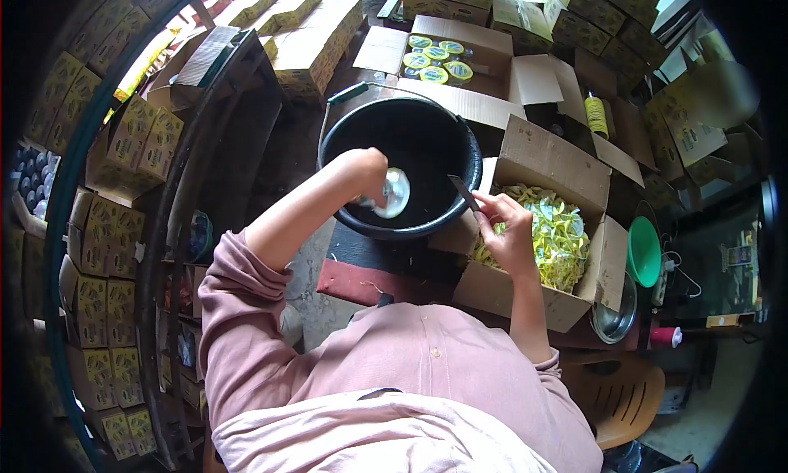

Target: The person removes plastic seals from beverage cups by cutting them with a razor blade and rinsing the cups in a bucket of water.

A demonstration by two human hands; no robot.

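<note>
My left hand [371, 176] is closed around a small clear round plastic cup [396, 194], slightly blurred, held over the mouth of a large black bucket [469, 149]. Part of the cup hides behind my fingers, and what is in it I cannot make out. My right hand [509, 233] grips a dark flat blade, like a knife [463, 191], pointing up and left toward the bucket's right rim. Just beyond that hand stands an open cardboard box [554, 144] filled with yellow-green printed plastic scraps [552, 235].
Another open carton [497, 54] holds several yellow-lidded cups [433, 56] behind the bucket. A stack of yellow lids [596, 116] stands farther right. At right are a green bowl [644, 251] and an orange chair [611, 395]. Stacked printed cartons [107, 300] fill shelves at left.
</note>
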